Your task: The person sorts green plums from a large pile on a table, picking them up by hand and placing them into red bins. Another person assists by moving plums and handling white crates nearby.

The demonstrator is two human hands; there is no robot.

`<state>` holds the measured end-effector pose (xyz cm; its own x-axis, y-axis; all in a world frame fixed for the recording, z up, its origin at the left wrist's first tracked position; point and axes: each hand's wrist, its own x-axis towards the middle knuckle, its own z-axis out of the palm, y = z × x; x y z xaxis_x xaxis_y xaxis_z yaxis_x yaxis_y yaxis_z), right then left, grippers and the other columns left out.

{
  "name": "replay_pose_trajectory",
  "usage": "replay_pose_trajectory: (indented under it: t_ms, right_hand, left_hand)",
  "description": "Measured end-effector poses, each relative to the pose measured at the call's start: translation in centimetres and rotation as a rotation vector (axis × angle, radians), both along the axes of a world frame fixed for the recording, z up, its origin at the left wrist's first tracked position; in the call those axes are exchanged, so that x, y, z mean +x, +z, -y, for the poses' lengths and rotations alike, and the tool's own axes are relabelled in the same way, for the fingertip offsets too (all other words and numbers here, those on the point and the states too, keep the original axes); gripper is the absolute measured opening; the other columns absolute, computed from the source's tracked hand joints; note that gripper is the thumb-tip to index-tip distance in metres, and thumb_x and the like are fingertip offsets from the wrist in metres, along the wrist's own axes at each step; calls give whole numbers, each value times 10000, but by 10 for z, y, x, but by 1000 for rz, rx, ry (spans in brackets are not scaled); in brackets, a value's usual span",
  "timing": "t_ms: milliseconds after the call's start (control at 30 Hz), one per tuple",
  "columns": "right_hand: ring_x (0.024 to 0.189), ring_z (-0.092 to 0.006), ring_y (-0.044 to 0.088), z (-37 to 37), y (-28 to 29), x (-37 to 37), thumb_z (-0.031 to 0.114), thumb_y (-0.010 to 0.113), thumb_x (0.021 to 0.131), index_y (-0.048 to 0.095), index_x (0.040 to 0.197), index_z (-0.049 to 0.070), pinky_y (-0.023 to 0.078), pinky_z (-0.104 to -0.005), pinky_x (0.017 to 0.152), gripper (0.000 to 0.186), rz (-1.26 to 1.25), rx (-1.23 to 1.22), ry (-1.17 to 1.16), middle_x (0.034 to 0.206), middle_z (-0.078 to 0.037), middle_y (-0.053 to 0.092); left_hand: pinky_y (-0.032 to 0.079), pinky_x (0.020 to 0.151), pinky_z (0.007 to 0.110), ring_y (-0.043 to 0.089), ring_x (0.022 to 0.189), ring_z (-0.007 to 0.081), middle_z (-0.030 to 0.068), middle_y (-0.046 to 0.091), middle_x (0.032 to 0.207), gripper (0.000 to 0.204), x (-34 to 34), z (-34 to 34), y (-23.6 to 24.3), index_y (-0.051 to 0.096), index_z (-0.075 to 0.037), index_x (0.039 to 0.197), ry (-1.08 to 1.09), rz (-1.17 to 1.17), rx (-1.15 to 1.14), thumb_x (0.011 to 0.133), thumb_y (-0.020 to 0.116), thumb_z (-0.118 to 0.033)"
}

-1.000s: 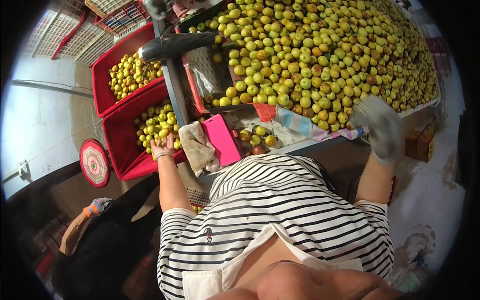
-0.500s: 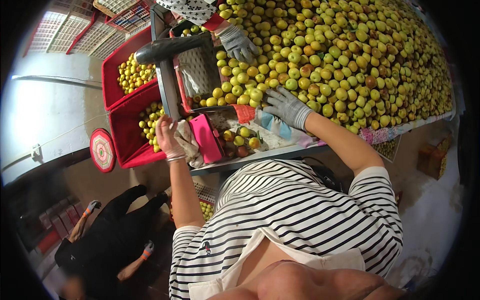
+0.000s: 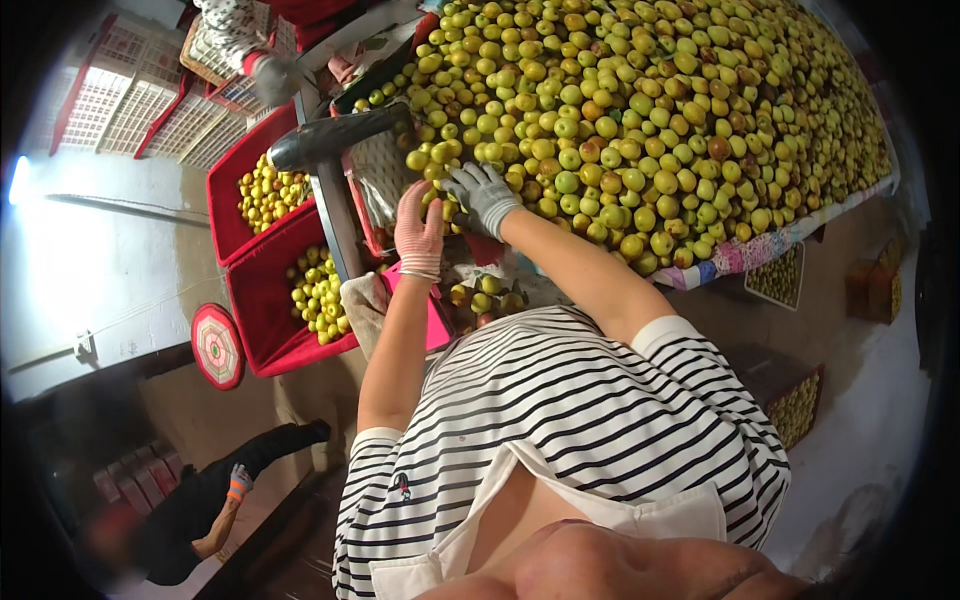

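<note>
My left hand (image 3: 418,235), in a pink-and-white glove, is at the near end of the white perforated tray (image 3: 375,185), fingers stretched upward and thumb apart. I see no fruit in it. Just to its right, my right hand (image 3: 482,200) in a grey glove reaches over the edge of a large heap of small yellow-green jujube-like fruits (image 3: 640,130). Its fingers are spread against the nearest fruits. A pink flat case (image 3: 438,325) and a beige cloth (image 3: 364,305) lie under my left forearm. A few loose fruits (image 3: 482,300) sit beside the case.
Two red-lined bins (image 3: 262,335) with fruits stand at the left, past a metal rail (image 3: 338,225). A black cylindrical device (image 3: 335,138) juts over the tray. A co-worker's gloved hand (image 3: 275,80) is above the bins. Another person in black (image 3: 205,510) is at the lower left.
My left hand has moved right from beside the red bin to the tray. My right hand has shifted left along the heap. The co-worker's hand has left the fruits for the upper left.
</note>
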<state>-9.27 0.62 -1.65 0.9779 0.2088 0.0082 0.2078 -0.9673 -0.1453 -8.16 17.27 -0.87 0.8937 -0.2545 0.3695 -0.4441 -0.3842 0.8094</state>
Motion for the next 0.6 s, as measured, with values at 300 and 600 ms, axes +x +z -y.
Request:
replay_pose_trajectory:
  t_ms: [300,600]
  right_hand:
    - [1352,-296,369,140,93,-172,272,726,795,408,1436,139,285,-424,1157,728,129,-53,-430,1443,-116,408]
    - [1365,-354,338,121,65,-180,452,706,780,352,1476,208,184,-460,1188,818,5,-220,-291,1475,-222,324]
  left_hand:
    - [432,1028,399,464,1308,291,112,435,1472,706,2,2,-24,428,-133,1428,-122,46,662,825,678,-404]
    - [416,1046,407,470,1285,323,146,471,1422,683,26,18,-20,443,-88,1394,-83,-156,474,808,712,-313]
